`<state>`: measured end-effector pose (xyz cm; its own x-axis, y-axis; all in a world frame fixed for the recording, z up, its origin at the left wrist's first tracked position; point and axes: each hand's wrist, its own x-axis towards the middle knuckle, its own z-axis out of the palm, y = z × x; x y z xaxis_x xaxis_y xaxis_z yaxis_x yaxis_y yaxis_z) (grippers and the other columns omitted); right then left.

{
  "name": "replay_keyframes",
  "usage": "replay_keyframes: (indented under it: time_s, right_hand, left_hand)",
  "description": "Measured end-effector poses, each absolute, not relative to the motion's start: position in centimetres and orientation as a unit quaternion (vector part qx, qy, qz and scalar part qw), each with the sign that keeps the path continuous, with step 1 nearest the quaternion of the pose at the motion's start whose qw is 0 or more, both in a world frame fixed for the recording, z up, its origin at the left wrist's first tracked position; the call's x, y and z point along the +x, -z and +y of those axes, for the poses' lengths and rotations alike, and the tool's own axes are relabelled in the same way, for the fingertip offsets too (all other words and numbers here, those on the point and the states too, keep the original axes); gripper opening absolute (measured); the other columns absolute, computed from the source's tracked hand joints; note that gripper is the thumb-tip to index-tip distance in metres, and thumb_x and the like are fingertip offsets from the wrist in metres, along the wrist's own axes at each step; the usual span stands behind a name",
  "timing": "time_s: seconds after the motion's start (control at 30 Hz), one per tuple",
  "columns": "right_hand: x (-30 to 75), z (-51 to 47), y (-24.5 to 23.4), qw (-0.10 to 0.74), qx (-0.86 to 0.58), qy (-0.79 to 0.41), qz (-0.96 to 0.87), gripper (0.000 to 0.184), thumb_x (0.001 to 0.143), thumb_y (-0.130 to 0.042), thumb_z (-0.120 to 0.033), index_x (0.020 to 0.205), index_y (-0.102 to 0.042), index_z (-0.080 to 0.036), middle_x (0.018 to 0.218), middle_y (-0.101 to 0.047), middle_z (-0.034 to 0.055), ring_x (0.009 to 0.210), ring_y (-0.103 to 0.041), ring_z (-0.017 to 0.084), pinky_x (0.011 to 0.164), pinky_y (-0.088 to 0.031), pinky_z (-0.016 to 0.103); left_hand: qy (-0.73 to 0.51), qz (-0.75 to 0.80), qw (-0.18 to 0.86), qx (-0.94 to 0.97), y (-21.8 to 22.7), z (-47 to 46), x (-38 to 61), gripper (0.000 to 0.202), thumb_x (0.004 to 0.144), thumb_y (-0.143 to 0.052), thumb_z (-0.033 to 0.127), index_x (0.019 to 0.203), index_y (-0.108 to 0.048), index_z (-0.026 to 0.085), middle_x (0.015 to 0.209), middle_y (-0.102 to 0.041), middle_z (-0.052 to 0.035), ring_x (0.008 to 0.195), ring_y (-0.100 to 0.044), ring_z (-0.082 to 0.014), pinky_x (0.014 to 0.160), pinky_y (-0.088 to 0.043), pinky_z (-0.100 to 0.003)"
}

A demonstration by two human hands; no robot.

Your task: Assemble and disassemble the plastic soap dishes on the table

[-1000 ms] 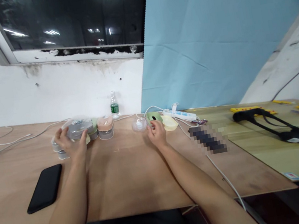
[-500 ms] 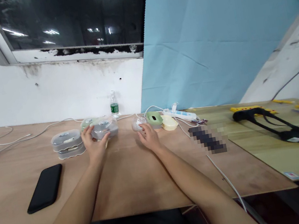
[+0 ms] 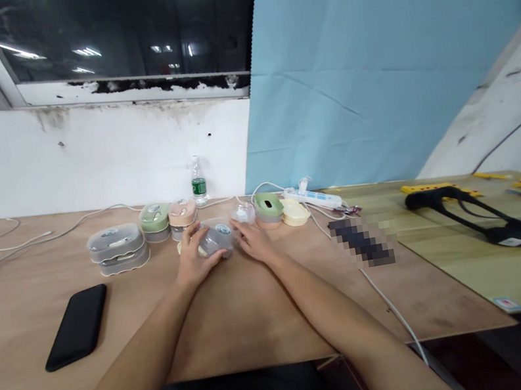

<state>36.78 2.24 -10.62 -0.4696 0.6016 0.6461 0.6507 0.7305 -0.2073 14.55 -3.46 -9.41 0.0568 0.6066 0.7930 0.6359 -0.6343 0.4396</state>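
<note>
My left hand point(image 3: 195, 259) grips a grey translucent plastic box point(image 3: 217, 237) with a round label, thumb at the near side and fingers at the left. Against the box's right edge are the curled fingers of my right hand point(image 3: 255, 241). A small pale yellow edge shows beside my left fingers, mostly hidden. Just behind my right hand sits a clear plastic piece point(image 3: 242, 212). To its right stand a green container point(image 3: 268, 205) with a dark slot, on a pinkish base, and a low pale yellow container point(image 3: 295, 212).
Left are stacked grey boxes point(image 3: 118, 245), a green-lidded box point(image 3: 155, 219), a pink-lidded box point(image 3: 182, 213) and a black phone point(image 3: 77, 327). Behind stands a water bottle point(image 3: 198, 182). Right are a power strip point(image 3: 316, 199), white cable point(image 3: 394, 306) and black strap frame point(image 3: 474, 219).
My left hand has brought the grey box right and nearer, uncovering the green-lidded and pink-lidded boxes. My right hand has left the clear piece and come down to the grey box.
</note>
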Motion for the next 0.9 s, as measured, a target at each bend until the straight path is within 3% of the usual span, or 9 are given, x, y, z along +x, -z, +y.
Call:
replay_keyframes:
  time_s: [0.17,0.3,0.43,0.7,0.9]
  right_hand:
    - [36.2,2.4,11.2,0.432,-0.401,-0.049,-0.807,0.042,0.089,-0.047,-0.029,0.131,-0.05,-0.024,0.103,-0.067,0.006,0.085,-0.063,0.019,0.08,-0.05,0.033]
    - [34.1,3.0,12.2,0.529,-0.448,-0.351,-0.629,0.029,0.085,-0.053,-0.036,0.106,-0.062,-0.019,0.075,-0.067,0.0015,0.062,-0.062,0.014,0.059,-0.05,0.025]
    - [33.1,3.1,12.0,0.533,-0.447,-0.569,-0.439,0.017,0.081,-0.058,-0.031,0.09,-0.06,-0.017,0.061,-0.064,-0.0009,0.052,-0.061,0.012,0.043,-0.043,0.018]
    - [34.7,3.2,10.6,0.553,-0.416,-0.651,-0.314,0.022,0.092,-0.046,-0.036,0.085,-0.056,-0.017,0.066,-0.066,0.0001,0.05,-0.062,0.009,0.041,-0.044,0.017]
    - [34.7,3.4,10.8,0.554,-0.409,-0.645,-0.332,0.03,0.093,-0.041,-0.043,0.096,-0.056,-0.018,0.071,-0.068,0.0016,0.051,-0.062,0.011,0.041,-0.045,0.019]
  left_hand:
    - [0.533,-0.438,0.008,-0.724,9.4,-3.3,14.3,0.075,0.069,-0.074,0.045,0.133,-0.041,0.024,0.134,-0.042,-0.0125,0.127,-0.043,-0.0285,0.105,-0.04,-0.044]
    - [0.532,-0.452,0.002,-0.716,9.4,-3.1,14.2,0.083,0.068,-0.074,0.045,0.138,-0.034,0.024,0.135,-0.042,-0.0132,0.127,-0.043,-0.0286,0.102,-0.041,-0.044]
    - [0.542,-0.451,0.008,-0.709,9.5,-2.9,14.1,0.082,0.07,-0.073,0.045,0.138,-0.034,0.022,0.134,-0.042,-0.014,0.126,-0.043,-0.0283,0.102,-0.041,-0.044]
    - [0.533,-0.439,0.007,-0.724,9.8,-2.8,14.1,0.068,0.071,-0.072,0.044,0.129,-0.044,0.022,0.129,-0.047,-0.0119,0.122,-0.047,-0.0268,0.102,-0.041,-0.043]
    - [0.531,-0.438,0.005,-0.726,9.9,-2.8,14.2,0.064,0.072,-0.071,0.044,0.126,-0.047,0.022,0.128,-0.049,-0.0111,0.121,-0.048,-0.0258,0.103,-0.041,-0.042]
